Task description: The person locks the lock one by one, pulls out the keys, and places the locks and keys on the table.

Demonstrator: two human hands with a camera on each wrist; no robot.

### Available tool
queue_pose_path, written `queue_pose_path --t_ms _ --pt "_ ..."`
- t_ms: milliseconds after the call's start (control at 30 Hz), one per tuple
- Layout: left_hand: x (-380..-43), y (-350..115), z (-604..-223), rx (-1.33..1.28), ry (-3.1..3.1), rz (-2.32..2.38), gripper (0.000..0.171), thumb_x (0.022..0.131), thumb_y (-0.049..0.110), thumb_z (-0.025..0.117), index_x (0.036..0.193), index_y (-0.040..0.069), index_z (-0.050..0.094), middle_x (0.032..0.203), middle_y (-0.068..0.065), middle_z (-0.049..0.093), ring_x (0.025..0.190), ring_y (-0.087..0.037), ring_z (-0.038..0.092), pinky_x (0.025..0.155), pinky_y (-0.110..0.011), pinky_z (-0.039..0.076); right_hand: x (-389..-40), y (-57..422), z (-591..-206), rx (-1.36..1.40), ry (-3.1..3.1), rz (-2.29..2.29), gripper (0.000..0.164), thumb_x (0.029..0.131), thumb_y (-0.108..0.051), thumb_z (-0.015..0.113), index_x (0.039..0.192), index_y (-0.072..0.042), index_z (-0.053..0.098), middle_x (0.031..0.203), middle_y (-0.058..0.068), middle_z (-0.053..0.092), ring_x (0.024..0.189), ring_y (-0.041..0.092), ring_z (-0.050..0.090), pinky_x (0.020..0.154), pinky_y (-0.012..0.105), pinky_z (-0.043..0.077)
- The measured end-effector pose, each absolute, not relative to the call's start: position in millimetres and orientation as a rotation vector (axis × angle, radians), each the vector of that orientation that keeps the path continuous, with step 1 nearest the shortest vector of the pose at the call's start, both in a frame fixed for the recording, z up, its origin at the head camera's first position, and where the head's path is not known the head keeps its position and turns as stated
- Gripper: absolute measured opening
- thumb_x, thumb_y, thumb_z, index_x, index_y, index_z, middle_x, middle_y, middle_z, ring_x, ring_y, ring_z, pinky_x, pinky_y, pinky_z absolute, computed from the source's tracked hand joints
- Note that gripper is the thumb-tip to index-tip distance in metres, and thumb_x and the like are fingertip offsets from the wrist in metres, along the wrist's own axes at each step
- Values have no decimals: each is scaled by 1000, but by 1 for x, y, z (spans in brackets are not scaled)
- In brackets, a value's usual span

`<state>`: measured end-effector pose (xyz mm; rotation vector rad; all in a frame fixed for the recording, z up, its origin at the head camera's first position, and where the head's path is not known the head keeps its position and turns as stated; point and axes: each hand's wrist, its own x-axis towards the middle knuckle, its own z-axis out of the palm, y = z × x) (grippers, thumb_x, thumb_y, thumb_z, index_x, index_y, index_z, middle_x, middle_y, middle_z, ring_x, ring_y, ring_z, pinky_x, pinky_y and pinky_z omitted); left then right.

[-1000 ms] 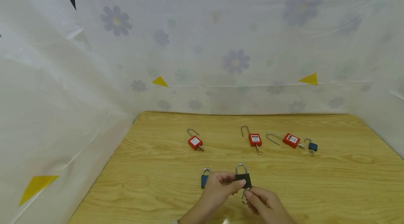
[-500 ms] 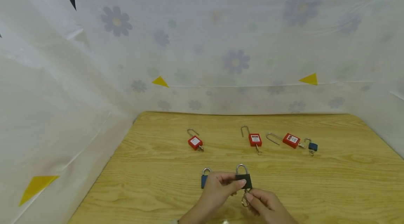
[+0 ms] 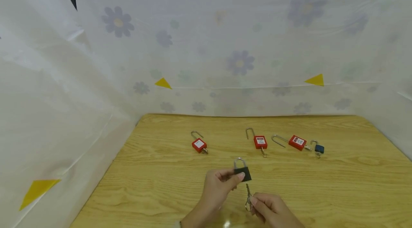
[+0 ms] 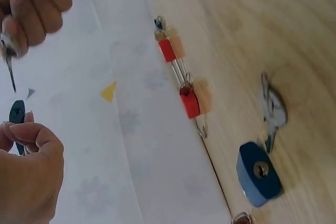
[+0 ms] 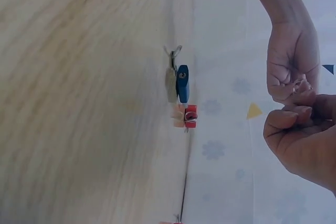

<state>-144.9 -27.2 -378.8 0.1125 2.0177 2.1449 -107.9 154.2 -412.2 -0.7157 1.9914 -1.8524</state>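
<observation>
In the head view my left hand (image 3: pixel 217 187) pinches a black padlock (image 3: pixel 243 173) between thumb and fingers, its shackle upward and its body slightly tilted. Just below it, my right hand (image 3: pixel 271 208) pinches a small bunch of keys (image 3: pixel 248 199) on a ring. One key points up toward the padlock's underside, with a gap between them. The left wrist view shows that gap too, the key (image 4: pixel 11 74) above the dark padlock (image 4: pixel 17 111). A blue padlock (image 4: pixel 258 174) stands on the table near the left hand, keyhole showing, but is hidden in the head view.
Loose keys (image 4: pixel 272 109) lie beside the blue padlock. Farther back on the wooden table (image 3: pixel 154 171) are red padlocks with raised shackles, at left (image 3: pixel 199 144), middle (image 3: pixel 260 142) and right (image 3: pixel 297 142). A small blue padlock (image 3: pixel 319 149) lies at far right. White sheeting encloses the table.
My left hand has moved up and left with the black padlock, and the key has come away from its underside. The left hand now covers the blue padlock in the head view.
</observation>
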Motion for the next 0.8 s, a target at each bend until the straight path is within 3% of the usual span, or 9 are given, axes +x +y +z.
queue_pose_path --t_ms 133,267,567,800 --pt "-154 -39 -372 38 2061 2161 30 83 19 69 100 -5 67 70 7 62 63 -6 51 63 -19 46 -104 153 -419 -608 1947 -1785 39 100 -13 36 88 21 51 52 6 34 47 1 35 39 21 27" --pt "-160 -49 -371 -17 2061 2133 33 84 22 68 103 -5 66 74 7 62 66 -7 52 68 -22 47 -111 154 -428 -471 1950 -1657 39 100 -15 37 90 17 56 59 -7 45 50 1 39 45 18 30" --pt "-165 -55 -380 -80 2079 2110 33 83 22 69 101 -5 66 76 6 66 65 -5 53 67 -21 49 -124 140 -448 -152 1991 -1547 34 95 -2 38 70 2 61 48 -9 42 40 -2 30 42 12 27" --pt "-164 -55 -383 -63 2099 2092 32 84 19 68 103 -6 65 77 5 67 67 -6 54 67 -21 50 -127 138 -450 -120 2232 -1386 36 92 -2 41 60 2 59 44 -11 35 39 -1 25 39 12 23"
